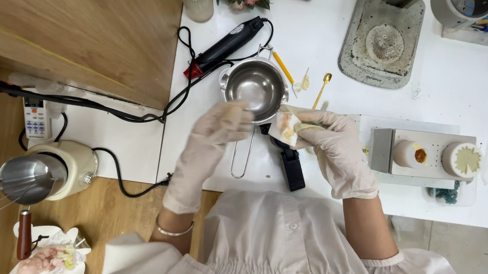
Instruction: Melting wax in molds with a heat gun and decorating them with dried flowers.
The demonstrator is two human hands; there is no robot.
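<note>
Seen from above, over a white smock. Left hand (213, 138), gloved, blurred, fingers curled together at the near rim of a small steel melting pot (256, 87); grip not clear enough to tell. Right hand (334, 145), gloved, pinched a stained white wipe (286, 128) just beside the pot's right edge. Below the pot, a wire handle and black handle (292, 165) on the white table (456, 82). Farther back, a black heat gun (227, 45), gold spoon (321, 88) and grey tray (381, 41).
</note>
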